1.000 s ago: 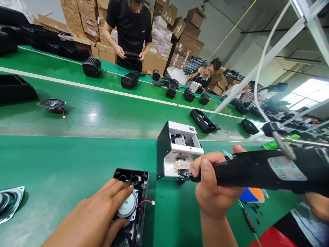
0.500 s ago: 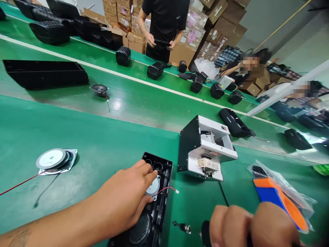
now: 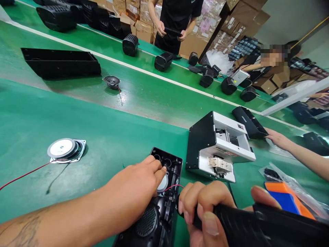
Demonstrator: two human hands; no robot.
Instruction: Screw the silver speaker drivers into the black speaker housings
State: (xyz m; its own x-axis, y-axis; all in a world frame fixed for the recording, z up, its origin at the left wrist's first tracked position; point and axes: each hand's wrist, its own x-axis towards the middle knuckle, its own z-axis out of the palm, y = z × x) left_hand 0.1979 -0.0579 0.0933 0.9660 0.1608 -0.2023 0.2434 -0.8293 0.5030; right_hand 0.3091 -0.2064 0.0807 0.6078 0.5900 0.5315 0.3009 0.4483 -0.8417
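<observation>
My left hand (image 3: 140, 187) is curled over a small round speaker (image 3: 163, 183), holding it in a black speaker housing (image 3: 164, 224) on the green bench. Much of that speaker is hidden under my fingers; a red wire runs from it to the right. In my right hand (image 3: 205, 202) is a black electric screwdriver (image 3: 244, 221), fingers wrapped around its body. Its tip end is at the housing's right edge, close to the speaker, partly hidden by my fingers. To the left, a larger loose speaker (image 3: 61, 148) lies magnet up with a red wire.
A black-and-white screw feeder (image 3: 218, 147) stands behind the housing. An orange and blue item (image 3: 288, 199) lies beside a plastic bag at right. Beyond, the belt carries a black housing (image 3: 61, 65) and a speaker (image 3: 112, 81). A co-worker's hand (image 3: 277, 139) touches another housing (image 3: 249, 121).
My right hand has brought the screwdriver left and up to the housing. My left hand stays on the speaker. A co-worker's arm has come in at right. The whole view has shifted slightly.
</observation>
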